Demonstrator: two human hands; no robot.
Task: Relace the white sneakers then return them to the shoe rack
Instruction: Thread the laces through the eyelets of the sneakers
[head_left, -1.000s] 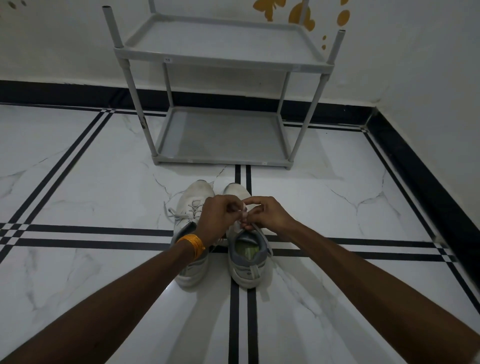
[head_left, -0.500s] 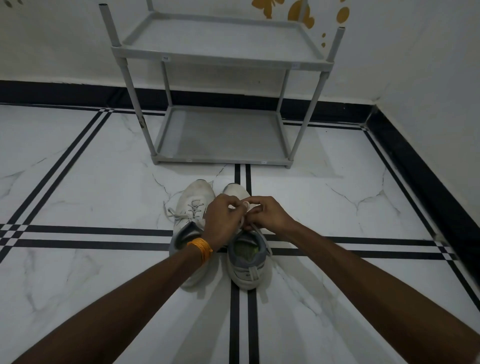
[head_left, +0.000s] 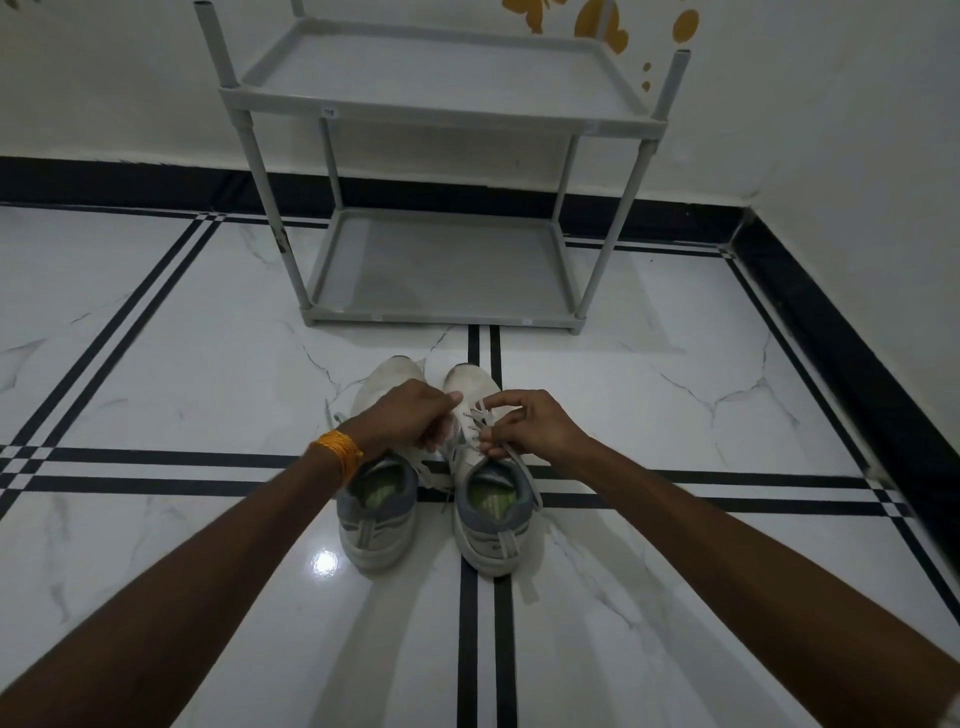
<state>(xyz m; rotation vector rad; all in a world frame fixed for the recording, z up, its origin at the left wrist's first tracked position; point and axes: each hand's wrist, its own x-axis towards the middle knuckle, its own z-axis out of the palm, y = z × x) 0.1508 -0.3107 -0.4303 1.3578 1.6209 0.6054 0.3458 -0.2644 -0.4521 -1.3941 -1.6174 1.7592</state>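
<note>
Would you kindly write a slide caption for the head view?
Both hands, left and right, lace the right sneaker beside its pair, before an empty grey shoe rack.

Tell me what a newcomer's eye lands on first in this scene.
First, the two hands, left hand and right hand, meeting over the right sneaker and pinching its lace; the left sneaker sits beside it on the floor. Next, the orange wristband on the left wrist. Beyond the toes, a grey shoe rack stands against the wall with both shelves bare.
</note>
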